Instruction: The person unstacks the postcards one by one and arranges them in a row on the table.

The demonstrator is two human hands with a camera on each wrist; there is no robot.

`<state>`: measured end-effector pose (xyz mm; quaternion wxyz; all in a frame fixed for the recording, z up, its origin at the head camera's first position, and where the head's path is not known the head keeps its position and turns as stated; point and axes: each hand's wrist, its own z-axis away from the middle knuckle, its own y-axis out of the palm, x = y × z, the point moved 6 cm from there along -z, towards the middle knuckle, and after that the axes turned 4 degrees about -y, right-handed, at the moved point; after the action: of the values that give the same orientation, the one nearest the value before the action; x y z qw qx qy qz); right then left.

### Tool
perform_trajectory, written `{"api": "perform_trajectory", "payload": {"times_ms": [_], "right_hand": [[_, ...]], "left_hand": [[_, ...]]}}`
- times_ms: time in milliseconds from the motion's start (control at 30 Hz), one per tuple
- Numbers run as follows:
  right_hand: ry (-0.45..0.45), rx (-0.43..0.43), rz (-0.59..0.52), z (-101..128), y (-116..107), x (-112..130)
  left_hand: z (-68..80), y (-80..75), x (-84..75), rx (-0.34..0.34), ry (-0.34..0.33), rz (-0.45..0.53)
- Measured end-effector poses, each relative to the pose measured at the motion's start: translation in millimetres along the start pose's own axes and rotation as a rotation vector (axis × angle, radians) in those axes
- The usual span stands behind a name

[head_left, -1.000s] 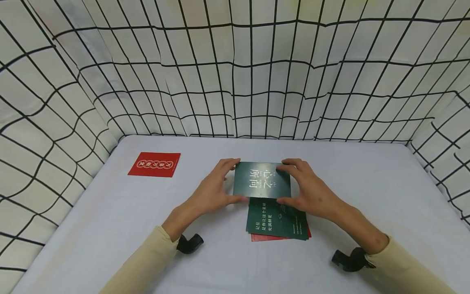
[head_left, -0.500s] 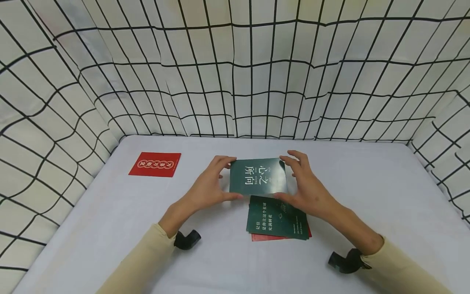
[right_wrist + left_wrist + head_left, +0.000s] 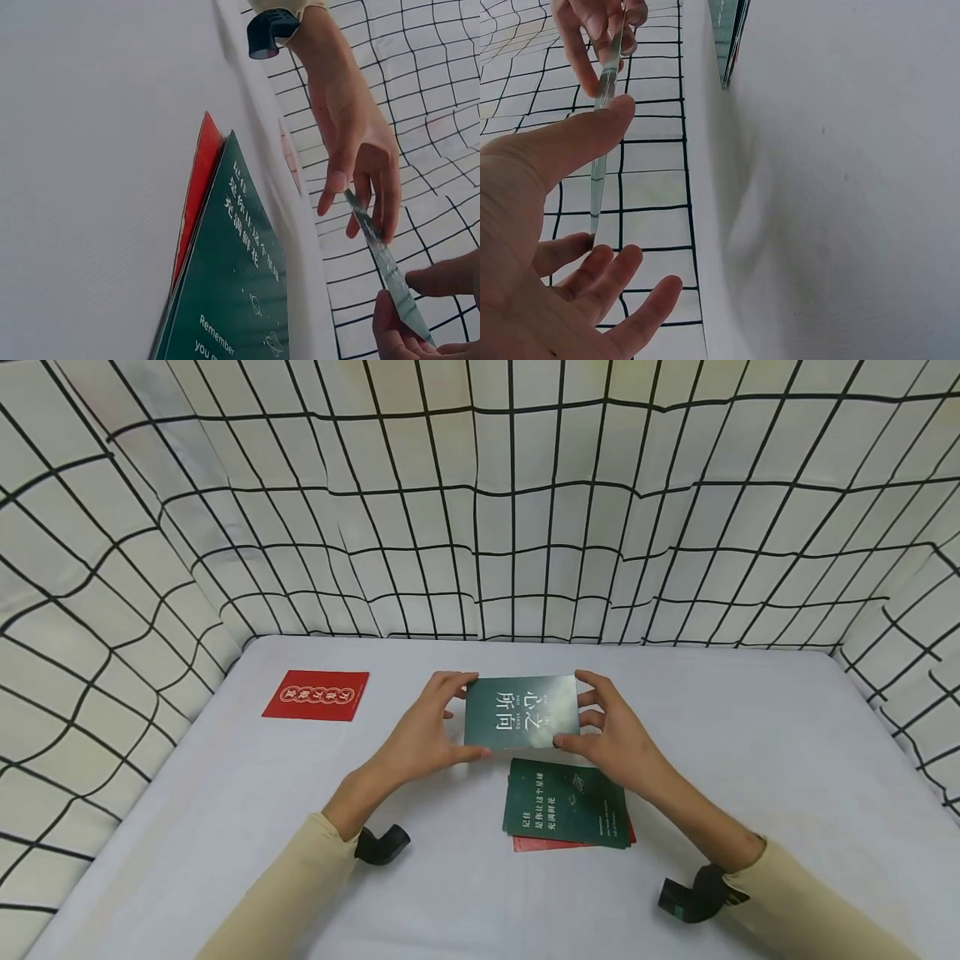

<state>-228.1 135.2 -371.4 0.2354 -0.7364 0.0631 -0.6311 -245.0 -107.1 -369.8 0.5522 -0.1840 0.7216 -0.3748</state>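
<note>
Between both hands a dark green card [image 3: 521,712] with white characters hangs above the white table [image 3: 750,752], its face tilted toward me. My left hand [image 3: 459,717] pinches its left edge, thumb at the near corner and fingers at the far corner. My right hand [image 3: 583,714] pinches the right edge the same way. In the left wrist view the card [image 3: 602,101] shows edge-on between thumb and fingers. The right wrist view also shows the card [image 3: 384,264] edge-on. Just nearer me lies a small stack of green cards [image 3: 566,803] on a red card [image 3: 525,845].
A single red card [image 3: 317,695] lies flat at the table's far left. White cloth walls with a black grid [image 3: 480,527] close the table on three sides. Black wrist mounts [image 3: 382,845] sit at both cuffs.
The green card has risen off the stack and moved away from me, tilting up toward my face. Both hands moved with it and kept their hold.
</note>
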Motion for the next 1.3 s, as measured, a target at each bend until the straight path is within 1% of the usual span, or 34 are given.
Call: {"api": "perform_trajectory", "payload": {"times_ms": [267,433,600,833,1133,1300], "right_hand": [[0.029,0.007,-0.109,-4,7,-3],[0.028,0.013,-0.148,-6,10,-3],[0.025,0.015,-0.147,-8,12,-2],[0.026,-0.002,-0.148,-13,16,-3],[0.044,-0.037,-0.137,-21,26,-3],[0.047,-0.062,-0.126,-24,30,-3]], "left_hand": [[1.4,-1.6,2.5,-0.002,-0.021,0.036],[1.8,-2.7,5.3,-0.001,-0.042,0.052],[2.8,-4.9,8.4,-0.011,-0.063,0.072],[3.1,-8.8,13.9,-0.058,-0.136,0.085],[3.7,-11.8,20.8,-0.093,-0.186,0.068],[4.8,-13.9,21.9,-0.111,-0.197,0.061]]}}
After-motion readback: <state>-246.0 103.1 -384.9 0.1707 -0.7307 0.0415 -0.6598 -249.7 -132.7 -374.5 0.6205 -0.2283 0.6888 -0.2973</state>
